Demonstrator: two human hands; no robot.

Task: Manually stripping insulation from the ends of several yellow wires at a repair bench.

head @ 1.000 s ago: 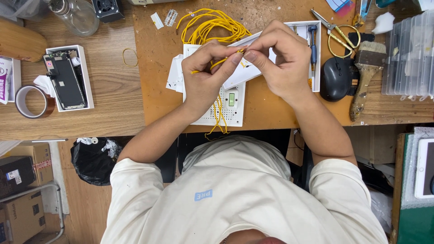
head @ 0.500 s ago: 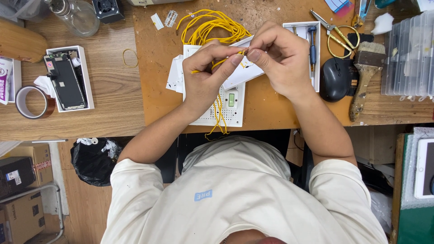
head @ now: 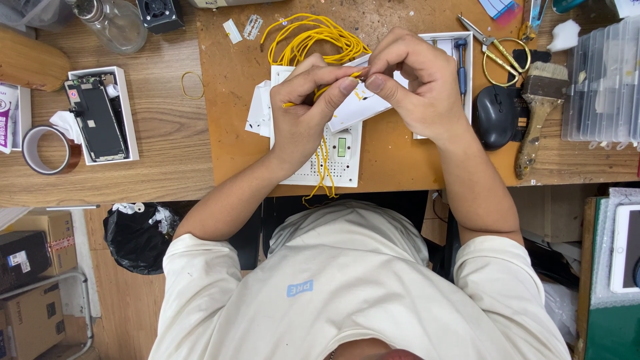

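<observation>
I see both hands meeting above the table (head: 400,160): left hand (head: 307,110) and right hand (head: 417,83) fingers pinch one yellow wire (head: 319,92), running left-right between them

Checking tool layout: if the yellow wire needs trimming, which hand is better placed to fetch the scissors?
Probably the right hand: the scissors lie on its side of the desk, while the left hand pinches the yellow wire farther away.

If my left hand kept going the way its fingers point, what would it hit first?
Likely the right hand: the left hand points at its fingertips, both pinching the yellow wire. Depth looks matched, though that is hard to confirm.
</observation>
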